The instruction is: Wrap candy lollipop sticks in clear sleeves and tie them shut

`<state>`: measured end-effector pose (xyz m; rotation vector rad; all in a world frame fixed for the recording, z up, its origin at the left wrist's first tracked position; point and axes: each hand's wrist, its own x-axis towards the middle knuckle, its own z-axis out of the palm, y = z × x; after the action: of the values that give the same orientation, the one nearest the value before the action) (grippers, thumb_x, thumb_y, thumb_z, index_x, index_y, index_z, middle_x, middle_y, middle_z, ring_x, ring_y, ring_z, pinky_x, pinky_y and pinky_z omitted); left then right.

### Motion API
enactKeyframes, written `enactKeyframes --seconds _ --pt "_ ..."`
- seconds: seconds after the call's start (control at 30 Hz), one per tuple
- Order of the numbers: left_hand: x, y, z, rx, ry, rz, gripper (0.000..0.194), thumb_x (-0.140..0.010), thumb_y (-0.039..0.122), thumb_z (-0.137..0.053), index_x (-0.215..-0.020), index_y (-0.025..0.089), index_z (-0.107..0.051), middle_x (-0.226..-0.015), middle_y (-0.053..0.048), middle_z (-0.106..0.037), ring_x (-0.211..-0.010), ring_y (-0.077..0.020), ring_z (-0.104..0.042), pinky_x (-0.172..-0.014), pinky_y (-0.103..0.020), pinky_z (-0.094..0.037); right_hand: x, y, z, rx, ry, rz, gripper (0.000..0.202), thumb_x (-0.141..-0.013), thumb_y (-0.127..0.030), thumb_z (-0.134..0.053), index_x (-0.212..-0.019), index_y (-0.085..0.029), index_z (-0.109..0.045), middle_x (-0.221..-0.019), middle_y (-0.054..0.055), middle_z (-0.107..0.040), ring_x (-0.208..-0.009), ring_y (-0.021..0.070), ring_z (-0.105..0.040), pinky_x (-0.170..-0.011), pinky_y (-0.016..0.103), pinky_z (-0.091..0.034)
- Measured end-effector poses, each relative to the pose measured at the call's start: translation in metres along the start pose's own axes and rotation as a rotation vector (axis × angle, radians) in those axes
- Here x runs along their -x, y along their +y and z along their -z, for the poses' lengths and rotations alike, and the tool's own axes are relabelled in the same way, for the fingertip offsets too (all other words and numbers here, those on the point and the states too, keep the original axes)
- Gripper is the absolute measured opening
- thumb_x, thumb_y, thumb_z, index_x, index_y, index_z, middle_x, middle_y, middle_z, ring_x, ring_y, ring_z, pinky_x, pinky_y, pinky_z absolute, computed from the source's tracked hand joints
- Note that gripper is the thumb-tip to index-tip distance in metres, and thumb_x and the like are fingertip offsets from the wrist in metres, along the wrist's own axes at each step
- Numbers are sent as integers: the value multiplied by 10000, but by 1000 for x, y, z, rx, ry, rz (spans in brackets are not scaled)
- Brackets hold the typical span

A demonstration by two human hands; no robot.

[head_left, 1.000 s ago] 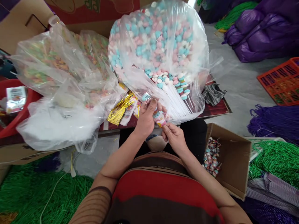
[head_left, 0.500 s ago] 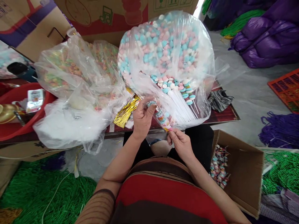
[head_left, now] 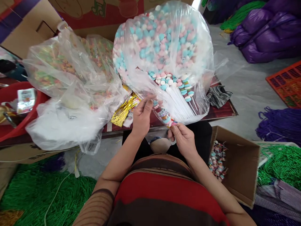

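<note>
A small clear printed candy bag (head_left: 164, 115) with blue and pink candies inside is stretched at a slant between my two hands. My left hand (head_left: 142, 116) pinches its upper end between thumb and fingers. At the lower end, the thumb and fingers of my right hand (head_left: 182, 137) grip the bag's colourful tip. Just left of my left hand lies a bundle of gold twist ties (head_left: 124, 110). Beyond the bag are white sticks (head_left: 180, 105), some tipped with stacked candies (head_left: 187, 88). Loose pink, blue and white candies (head_left: 167, 80) spill from a large clear plastic bag (head_left: 162, 37).
Left on the table (head_left: 224, 113) sit a plastic bag of gummy candies (head_left: 56, 67) and a red basin (head_left: 35, 117). A cardboard box (head_left: 240, 166) with wrapped candies (head_left: 217, 161) stands at my right. Green cords (head_left: 56, 194) cover the floor at left.
The view has shifted slightly, so the table things sit a little further left and up. My left thumb has slid to the bag's upper end; my right hand keeps its grip.
</note>
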<state>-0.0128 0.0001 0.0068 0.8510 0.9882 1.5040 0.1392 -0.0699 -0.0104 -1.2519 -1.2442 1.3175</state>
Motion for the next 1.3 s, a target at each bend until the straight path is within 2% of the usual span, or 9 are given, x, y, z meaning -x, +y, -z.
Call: enactKeyframes --seconds 0.13,0.3,0.37,0.47,0.53,0.63,0.73,1.03,1.3 --pt "3 -1 -16 210 -62 206 268 -898 482 -663 -1083 289 -649 -936 9 -728 -881 -147 -711 -654 -192 -519 -1 1 -15 -173 -12 -29 216 -994 -376 -520 -999 -163 -557 -762 7 -636 -492 69 -493 -507 224 -409" --pt "3 2 -17 241 0 319 250 -913 455 -647 -901 216 -577 -721 33 -647 -584 -94 -635 -550 -171 -500 -4 -8 2 112 -280 82 221 -993 -301 -502 -988 -150 -664 -761 22 -669 -648 97 -620 -665 224 -507" --pt "7 2 -12 236 -4 350 292 -914 472 -643 -891 196 -551 -685 43 -610 -499 -69 -565 -464 -145 -435 -8 -13 19 172 -129 107 238 -985 -304 -530 -908 -151 -695 -722 23 -665 -641 97 -616 -640 212 -503" --pt "27 -6 -9 241 -115 486 336 -922 499 -624 -922 173 -545 -668 44 -579 -447 -61 -518 -382 -127 -353 -13 -19 37 152 187 161 190 -966 -307 -583 -1039 -189 -714 -886 37 -690 -758 102 -633 -710 223 -522" --pt "49 -14 -9 268 -215 602 345 -934 504 -603 -950 164 -545 -682 33 -584 -467 -74 -547 -372 -125 -345 -15 -21 39 179 179 205 242 -941 -303 -622 -1155 -215 -692 -1080 58 -680 -936 130 -647 -827 257 -534" --pt "83 -28 -5 331 -301 720 357 -949 496 -576 -1075 164 -537 -788 0 -624 -557 -91 -594 -453 -156 -453 -10 -19 33 128 -51 29 351 -928 -367 -627 -1219 -173 -658 -878 53 -656 -722 124 -632 -641 247 -535" --pt "102 -36 6 350 -356 797 401 -951 475 -577 -1215 182 -505 -945 -38 -649 -690 -120 -640 -587 -223 -556 -1 -11 26 -8 -108 -171 407 -919 -427 -618 -1202 -136 -648 -691 9 -569 -469 75 -469 -431 211 -415" --pt "102 -25 23 -53 -691 802 432 -885 497 -661 -1118 173 -494 -990 -42 -606 -814 -146 -613 -723 -274 -518 -4 -3 25 113 -26 -18 312 -880 -347 -664 -1134 -169 -698 -1011 55 -708 -858 133 -662 -775 247 -549" --pt "105 -10 61 -612 -951 646 406 -829 549 -707 -917 155 -672 -997 -58 -642 -972 -207 -570 -970 -410 -443 -1 3 35 52 -23 -40 249 -875 -340 -679 -1059 -174 -693 -984 37 -713 -861 130 -676 -797 250 -553"
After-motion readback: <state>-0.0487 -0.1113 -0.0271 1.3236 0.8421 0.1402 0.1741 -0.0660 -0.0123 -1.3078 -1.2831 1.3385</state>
